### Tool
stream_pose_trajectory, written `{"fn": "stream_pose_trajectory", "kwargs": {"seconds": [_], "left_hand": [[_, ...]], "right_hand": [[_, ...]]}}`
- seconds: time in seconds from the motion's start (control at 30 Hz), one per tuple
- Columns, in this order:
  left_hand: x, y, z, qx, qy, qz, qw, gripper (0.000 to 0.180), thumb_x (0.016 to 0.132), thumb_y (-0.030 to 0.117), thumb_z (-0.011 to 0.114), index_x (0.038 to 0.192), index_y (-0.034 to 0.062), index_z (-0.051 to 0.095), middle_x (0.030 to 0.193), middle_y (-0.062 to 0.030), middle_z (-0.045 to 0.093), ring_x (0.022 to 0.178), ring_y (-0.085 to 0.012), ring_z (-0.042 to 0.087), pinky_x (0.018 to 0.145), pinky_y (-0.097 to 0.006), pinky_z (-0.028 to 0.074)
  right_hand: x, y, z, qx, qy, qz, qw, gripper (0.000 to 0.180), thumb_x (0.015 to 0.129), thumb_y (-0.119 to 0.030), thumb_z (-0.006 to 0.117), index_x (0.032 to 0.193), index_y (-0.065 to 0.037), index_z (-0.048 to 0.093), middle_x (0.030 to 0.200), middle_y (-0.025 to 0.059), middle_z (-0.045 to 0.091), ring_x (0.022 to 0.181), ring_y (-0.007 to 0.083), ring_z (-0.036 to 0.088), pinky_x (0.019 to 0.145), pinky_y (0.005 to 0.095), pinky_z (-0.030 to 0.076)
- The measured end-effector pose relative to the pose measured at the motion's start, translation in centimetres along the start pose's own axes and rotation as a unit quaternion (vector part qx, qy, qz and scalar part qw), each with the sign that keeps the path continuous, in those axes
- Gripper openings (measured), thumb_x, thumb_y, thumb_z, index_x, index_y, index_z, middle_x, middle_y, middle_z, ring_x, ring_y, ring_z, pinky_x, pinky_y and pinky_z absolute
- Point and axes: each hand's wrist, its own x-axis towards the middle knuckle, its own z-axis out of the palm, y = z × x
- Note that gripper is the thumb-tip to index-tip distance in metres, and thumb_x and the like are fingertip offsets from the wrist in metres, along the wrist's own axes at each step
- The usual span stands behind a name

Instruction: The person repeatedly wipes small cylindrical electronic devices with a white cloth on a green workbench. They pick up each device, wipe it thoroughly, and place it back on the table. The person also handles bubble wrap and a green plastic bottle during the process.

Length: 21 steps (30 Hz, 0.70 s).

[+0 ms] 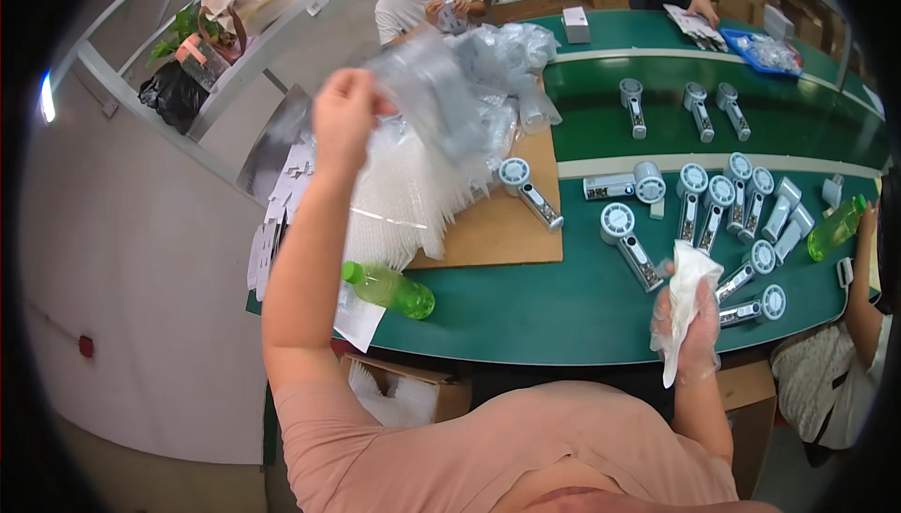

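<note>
My left hand [343, 121], bare and raised over the left of the table, pinches a clear plastic bag [432, 95] by its edge. The bag is smeared by motion. In a thin see-through glove, my right hand [693, 339] grips a crumpled white cloth [690, 299] near the table's front edge. Just beyond the cloth, several grey-blue handheld fans with round heads lie close together, among them one fan [771, 303] to the right and another fan [631, 243] to the left. A single fan [530, 194] rests on a brown cardboard sheet [511, 243].
A stack of white foam sleeves [399, 199] and a heap of clear bags [511, 53] cover the left. Green bottles lie at the left [389, 290] and right [835, 229]. Fans [633, 107] sit on the green belt [582, 91]. Other people work opposite and at right.
</note>
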Motion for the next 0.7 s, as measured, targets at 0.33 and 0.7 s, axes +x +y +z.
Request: {"fn": "stream_pose_trajectory", "kwargs": {"seconds": [0.33, 0.7], "left_hand": [[8.8, -5.6, -12.5, -0.110, 0.218, -0.049, 0.969, 0.017, 0.106, 0.024, 0.049, 0.102, 0.0078, 0.054, 0.093, -0.0079, 0.066, 0.091, -0.0220, 0.069, 0.080, -0.038, 0.053], [7.5, -14.2, -21.1, -0.101, 0.204, -0.027, 0.973, 0.018, 0.105, 0.027, 0.052, 0.097, 0.0124, 0.059, 0.090, -0.0018, 0.063, 0.092, -0.0149, 0.062, 0.085, -0.032, 0.044]], "right_hand": [[0.0, 0.7, -1.2, 0.021, 0.102, 0.058, 0.993, 0.050, 0.103, -0.053, 0.041, 0.116, -0.009, 0.061, 0.067, 0.0031, 0.058, 0.047, 0.0124, 0.047, 0.041, 0.0253, 0.037], [3.1, 1.9, 1.4, -0.046, 0.101, 0.009, 0.994, 0.048, 0.104, -0.049, 0.044, 0.112, -0.005, 0.062, 0.068, 0.0021, 0.059, 0.049, 0.0115, 0.049, 0.043, 0.0238, 0.037]]}}
